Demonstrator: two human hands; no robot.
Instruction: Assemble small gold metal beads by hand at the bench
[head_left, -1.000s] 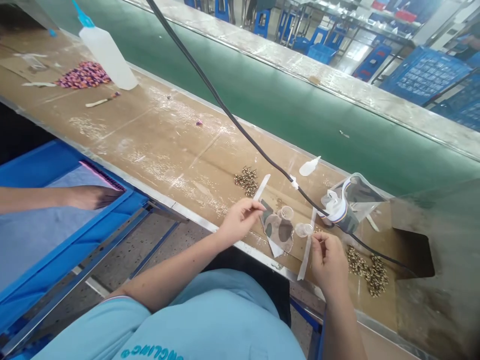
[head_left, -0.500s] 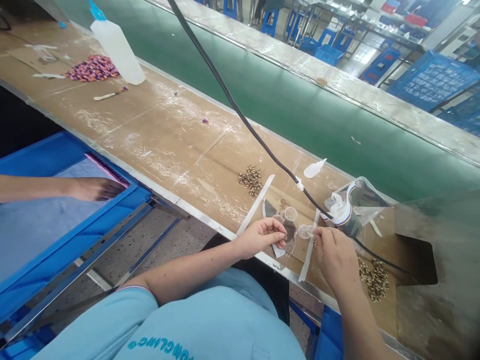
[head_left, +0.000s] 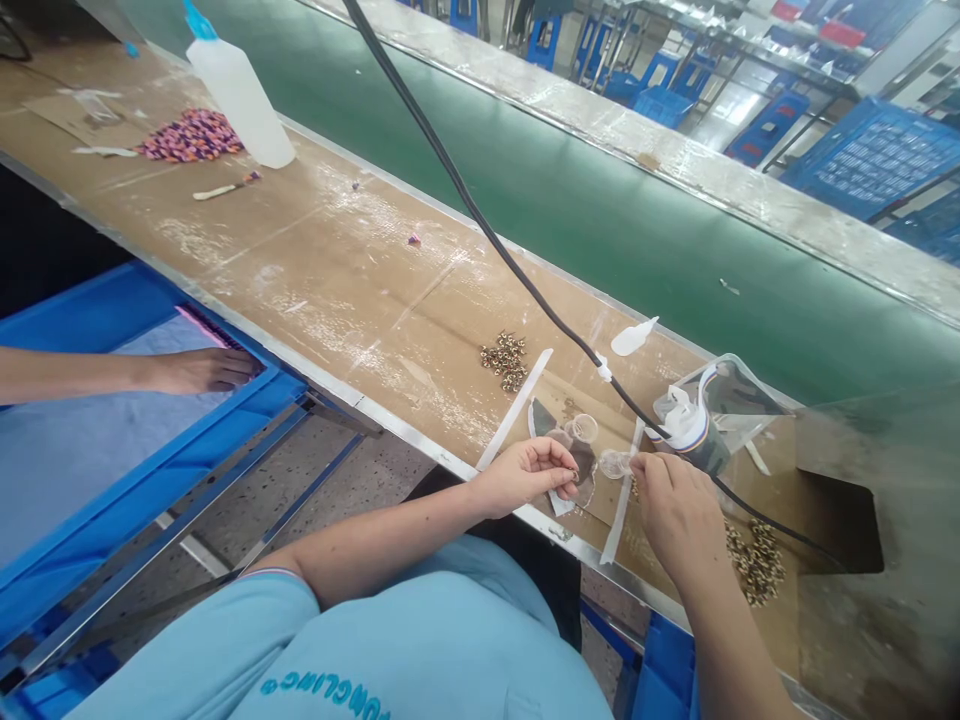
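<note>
My left hand (head_left: 529, 475) pinches a tiny brass-coloured piece between thumb and fingertips, over a dark scrap (head_left: 546, 418) on the cardboard-covered bench. My right hand (head_left: 679, 505) is closed, its fingertips together beside a small clear round dish (head_left: 614, 463); what they hold is too small to make out. Another clear round cup (head_left: 583, 429) stands just beyond my left fingertips. One pile of small brass-coloured pieces (head_left: 505, 360) lies left of a white tape strip (head_left: 515, 408). A second pile (head_left: 756, 562) is partly hidden behind my right forearm.
A black cable (head_left: 480, 215) crosses above the bench. An open plastic bag (head_left: 686, 420) stands beyond my right hand. Farther left are a white bottle (head_left: 244, 100) and a purple-orange pile (head_left: 191, 135). Another person's hand (head_left: 202, 370) rests over a blue tray (head_left: 150, 480).
The whole view has shifted slightly. Both my hands keep nearly the same pose. The other person's hand at the left has flattened a little beside the tray's edge.
</note>
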